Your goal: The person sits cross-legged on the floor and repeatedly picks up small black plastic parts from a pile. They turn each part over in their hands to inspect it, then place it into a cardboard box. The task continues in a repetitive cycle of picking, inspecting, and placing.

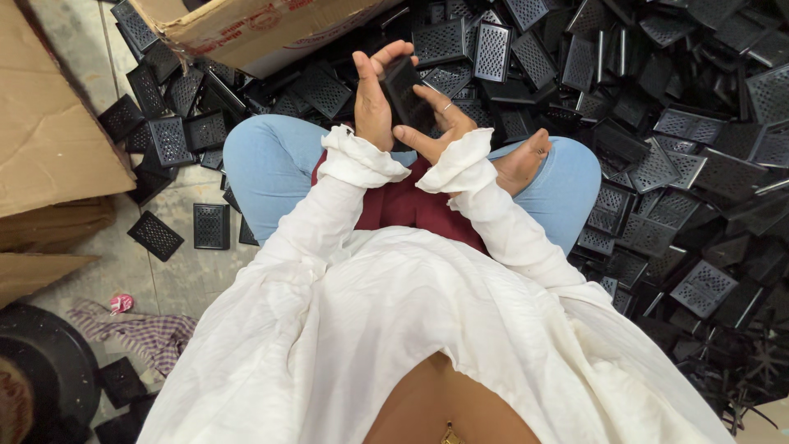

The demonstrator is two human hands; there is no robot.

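Black grille plate (404,89) at 12 o'clock, above the lap. Left hand (375,100) and right hand (440,123): each grip clamped on it. Heap of grille plates (674,148) at 2 o'clock, cardboard box (246,29) at 11.

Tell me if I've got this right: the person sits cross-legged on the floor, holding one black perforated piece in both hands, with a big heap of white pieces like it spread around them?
Not quite. The heap of pieces is black, not white, the same colour as the perforated piece held between the left hand and right hand. The head view shows this. The rest is right: the person sits cross-legged on the floor.
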